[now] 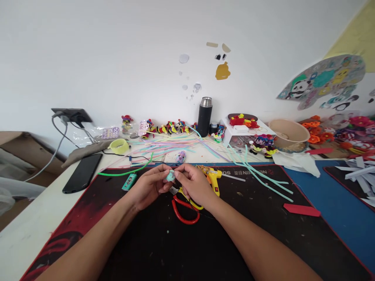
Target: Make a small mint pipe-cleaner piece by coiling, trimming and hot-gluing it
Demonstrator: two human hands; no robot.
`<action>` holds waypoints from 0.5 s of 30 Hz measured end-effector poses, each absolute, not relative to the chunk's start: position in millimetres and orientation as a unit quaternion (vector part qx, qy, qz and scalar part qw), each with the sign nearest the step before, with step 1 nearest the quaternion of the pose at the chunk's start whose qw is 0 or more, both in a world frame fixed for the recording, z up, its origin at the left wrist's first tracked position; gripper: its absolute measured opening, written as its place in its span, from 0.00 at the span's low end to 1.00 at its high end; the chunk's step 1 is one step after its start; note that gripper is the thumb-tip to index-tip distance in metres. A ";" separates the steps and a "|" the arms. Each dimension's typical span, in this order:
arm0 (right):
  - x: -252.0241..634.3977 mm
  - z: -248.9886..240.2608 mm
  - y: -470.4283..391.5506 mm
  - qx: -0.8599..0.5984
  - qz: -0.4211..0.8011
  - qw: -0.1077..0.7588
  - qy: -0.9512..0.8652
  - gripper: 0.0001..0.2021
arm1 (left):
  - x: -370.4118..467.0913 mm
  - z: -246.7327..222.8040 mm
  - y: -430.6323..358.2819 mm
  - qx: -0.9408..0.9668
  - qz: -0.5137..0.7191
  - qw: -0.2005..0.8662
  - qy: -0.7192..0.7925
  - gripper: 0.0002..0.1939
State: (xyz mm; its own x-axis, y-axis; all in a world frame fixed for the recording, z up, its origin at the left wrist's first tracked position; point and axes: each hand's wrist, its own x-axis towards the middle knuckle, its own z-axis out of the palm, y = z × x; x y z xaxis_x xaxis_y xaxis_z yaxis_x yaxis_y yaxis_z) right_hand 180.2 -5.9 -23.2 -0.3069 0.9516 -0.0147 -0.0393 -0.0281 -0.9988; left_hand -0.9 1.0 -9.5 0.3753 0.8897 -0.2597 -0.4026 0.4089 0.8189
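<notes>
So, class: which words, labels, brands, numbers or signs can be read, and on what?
"SO": on the black mat; more lettering to its right is partly covered, unclear.
Red emblem on that mat: too small.
Labels on the yellow glue gun: too small.
Printing on the small teal item: too small.
I can read no numbers.

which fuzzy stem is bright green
The curved, bright green fuzzy stem, to the left of and beyond the left hand; the other fuzzy stems are paler pastels.
</notes>
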 end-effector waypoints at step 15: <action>180.2 -26.4 -7.8 -0.408 0.575 0.425 -0.567 0.08 | -3.5 -10.2 3.2 0.323 0.391 0.799 0.323 0.11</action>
State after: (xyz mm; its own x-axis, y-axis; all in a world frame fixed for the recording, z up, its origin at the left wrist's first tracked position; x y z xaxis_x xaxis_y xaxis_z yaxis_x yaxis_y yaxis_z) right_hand 180.2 -7.8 -26.4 -0.3047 0.9524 0.0132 -0.0259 0.0056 -0.9996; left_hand -3.5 3.2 -10.2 0.4852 0.8335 -0.2644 -0.4158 0.4860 0.7687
